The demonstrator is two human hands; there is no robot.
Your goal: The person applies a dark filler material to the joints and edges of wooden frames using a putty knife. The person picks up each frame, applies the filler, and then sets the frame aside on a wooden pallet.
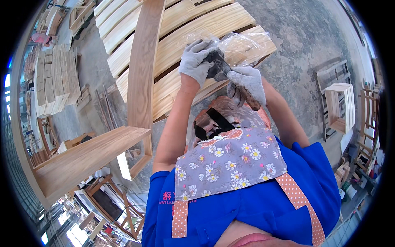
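Observation:
My left hand [196, 61], in a pale grey work glove, is closed around a dark, smudged object [218, 66]. My right hand [249, 84], gloved alike, grips the lower right side of that same object. A brown, rounded handle-like end [249, 99] sticks out below the right hand; I cannot make out what kind of thing it is. Crumpled clear plastic film [245, 47] lies on the pale wooden slats [193, 37] just beyond my hands. Fingers and glove hide part of what I hold.
A long wooden frame [142, 70] crosses the slats on the left, and its lower board [88, 158] reaches toward me. Stacked timber [55, 80] stands at the far left. On the right, a pale box frame [339, 108] rests by a slatted rack on the concrete floor [288, 53].

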